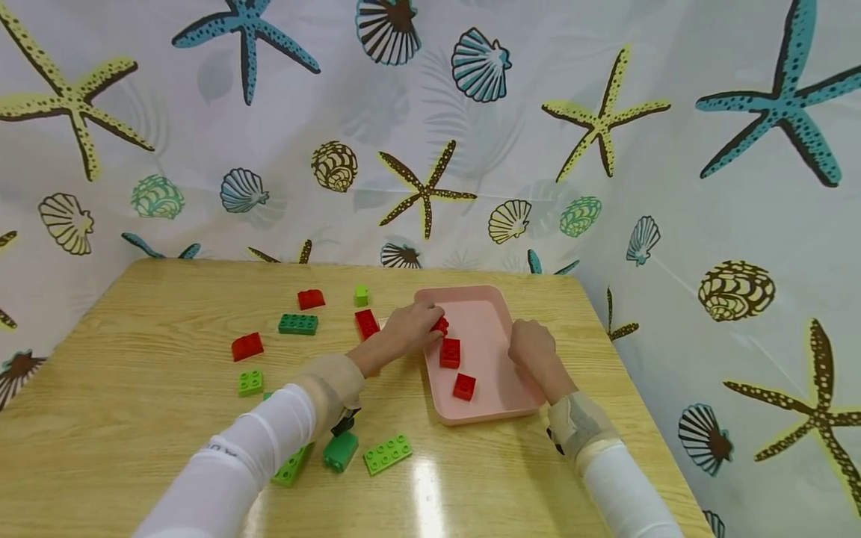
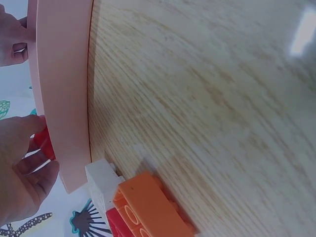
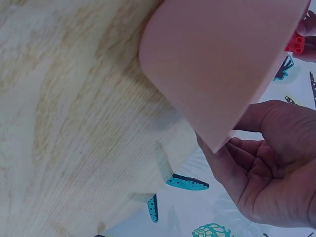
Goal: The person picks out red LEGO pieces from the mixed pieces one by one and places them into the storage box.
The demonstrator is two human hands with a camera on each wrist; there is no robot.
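My left hand [image 1: 412, 326] pinches a red toy brick [image 1: 440, 326] at the left side of a pink tray [image 1: 480, 403]. In the left wrist view the brick [image 2: 45, 140] shows between thumb and fingers, right at the tray's rim. Two more red bricks, one [image 1: 451, 353] in the middle and one [image 1: 464, 386] nearer the front, lie inside the tray. On the opposite side, my right hand [image 1: 534, 351] grips the tray's right wall, thumb and fingers on either side of it in the right wrist view.
Left of the tray, red bricks [image 1: 247, 346] and green bricks [image 1: 298, 323] lie scattered. An orange brick [image 2: 155, 205] and a white brick [image 2: 102, 185] sit beside the tray's wall. Light green bricks [image 1: 388, 454] lie near the front. A patterned cloth [image 1: 430, 127] hangs behind the table.
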